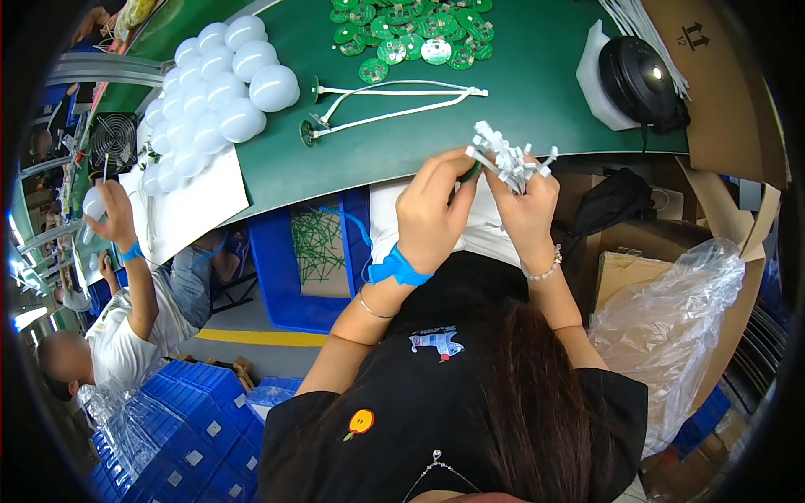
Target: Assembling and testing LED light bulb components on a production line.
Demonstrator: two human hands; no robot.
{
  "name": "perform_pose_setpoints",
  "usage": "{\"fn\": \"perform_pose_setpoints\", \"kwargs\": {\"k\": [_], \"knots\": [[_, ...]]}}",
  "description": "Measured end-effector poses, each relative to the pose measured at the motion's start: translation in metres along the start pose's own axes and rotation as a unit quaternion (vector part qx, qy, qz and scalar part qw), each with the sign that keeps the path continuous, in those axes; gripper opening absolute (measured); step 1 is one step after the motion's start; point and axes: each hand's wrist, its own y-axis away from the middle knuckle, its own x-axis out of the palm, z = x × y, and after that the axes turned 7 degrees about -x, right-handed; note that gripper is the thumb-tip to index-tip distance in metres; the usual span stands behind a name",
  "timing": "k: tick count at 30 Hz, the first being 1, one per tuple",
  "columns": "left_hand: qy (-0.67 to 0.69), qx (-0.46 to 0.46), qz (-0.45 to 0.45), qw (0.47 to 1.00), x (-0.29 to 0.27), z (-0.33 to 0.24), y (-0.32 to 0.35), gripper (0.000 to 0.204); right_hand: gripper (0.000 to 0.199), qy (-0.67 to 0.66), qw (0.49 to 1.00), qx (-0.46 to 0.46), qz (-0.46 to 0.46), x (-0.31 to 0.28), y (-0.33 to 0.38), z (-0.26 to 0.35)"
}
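1. Left hand [429, 216]: fingers curled, thumb and fingertips nearly together, pinching a small green piece [470, 173] that mostly hides behind them.
2. Right hand [528, 216], close beside it: fingers drawn in around a bunch of white connectors [511, 159], ends bristling out on top!
3. Both at the green table's [520, 101] near edge, two wired boards [308, 132] lying beyond.

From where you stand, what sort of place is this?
It looks like an electronics assembly workshop: round green circuit boards lie on a green worktable near a cluster of white globes, and blue bins are stacked nearby.
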Motion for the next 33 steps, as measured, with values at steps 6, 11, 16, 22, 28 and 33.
{"fn": "perform_pose_setpoints", "kwargs": {"k": [6,11,16,22,28,33], "knots": [[0.07,-0.068,-0.006,0.995,0.001,-0.001,0.0,0.018,0.015,-0.114,0.988,0.103,-0.014,0.005,0.005,0.001],[0.098,-0.096,-0.011,0.99,0.001,0.0,0.001,0.018,0.015,-0.125,0.988,0.084,-0.032,0.004,0.005,0.002],[0.05,-0.048,-0.017,0.997,0.003,0.002,0.002,0.019,0.014,-0.082,0.995,0.045,-0.017,0.003,0.004,0.003],[0.007,-0.016,-0.004,1.0,0.002,-0.008,0.005,0.021,0.021,-0.019,0.997,-0.039,-0.064,0.011,0.013,-0.001],[0.092,-0.071,-0.02,0.993,0.006,0.007,0.004,0.018,0.015,-0.159,0.969,0.188,0.007,0.009,0.001,0.003],[0.081,-0.061,-0.012,0.995,0.005,0.008,0.002,0.017,0.013,-0.053,0.996,0.069,0.012,0.009,0.003,-0.002]]}}
